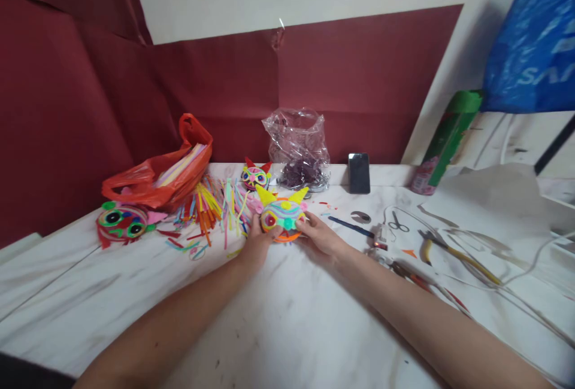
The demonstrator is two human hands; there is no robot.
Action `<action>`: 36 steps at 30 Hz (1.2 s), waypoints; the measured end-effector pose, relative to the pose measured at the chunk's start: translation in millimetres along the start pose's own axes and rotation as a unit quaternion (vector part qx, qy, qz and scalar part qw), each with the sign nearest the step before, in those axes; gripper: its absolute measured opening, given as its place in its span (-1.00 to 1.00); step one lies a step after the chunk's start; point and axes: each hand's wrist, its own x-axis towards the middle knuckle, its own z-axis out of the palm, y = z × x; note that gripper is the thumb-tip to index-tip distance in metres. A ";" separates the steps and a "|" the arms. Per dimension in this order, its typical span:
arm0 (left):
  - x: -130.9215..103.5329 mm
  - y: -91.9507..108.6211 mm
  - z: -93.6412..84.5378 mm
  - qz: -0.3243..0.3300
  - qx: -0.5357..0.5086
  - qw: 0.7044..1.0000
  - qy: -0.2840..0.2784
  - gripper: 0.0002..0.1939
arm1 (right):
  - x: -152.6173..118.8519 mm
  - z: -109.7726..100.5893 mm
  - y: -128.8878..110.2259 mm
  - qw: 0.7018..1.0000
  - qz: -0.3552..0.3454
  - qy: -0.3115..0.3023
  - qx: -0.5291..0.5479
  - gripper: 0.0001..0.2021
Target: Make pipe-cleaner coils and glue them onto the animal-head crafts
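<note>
Between my two hands is a colourful animal-head craft (284,212) with yellow pointed ears, striped pastel strips and an orange lower rim. My left hand (259,240) is closed on its left edge, thumb on the front. On the opposite edge my right hand (320,236) grips it too; the fingers behind are hidden. Just behind stands a similar small head with red ears (255,177). A larger red and green head (120,224) lies at the far left. Loose coloured strips (207,204) spread on the table left of my hands.
An orange-red plastic bag (148,181) holds pale strips. At the back are a clear bag (299,143) with dark contents and a black phone (359,173). Scissors (397,222), yellow-handled pliers (467,260) and white cables crowd the right. A green and pink can (449,140) stands behind them.
</note>
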 end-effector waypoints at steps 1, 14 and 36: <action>-1.2 -1.3 0.3 0.015 0.025 1.000 0.009 -0.47 | -0.2 -1.3 2.0 1.000 0.012 -0.009 0.015 -0.55; 7.7 11.8 -7.8 0.061 0.119 0.991 0.009 -0.65 | 4.9 -11.4 12.8 0.997 0.040 0.026 0.055 -0.67; 21.5 12.5 -20.3 0.018 0.107 0.991 0.081 -0.79 | 2.1 -2.3 14.2 0.997 0.037 0.042 0.056 -0.67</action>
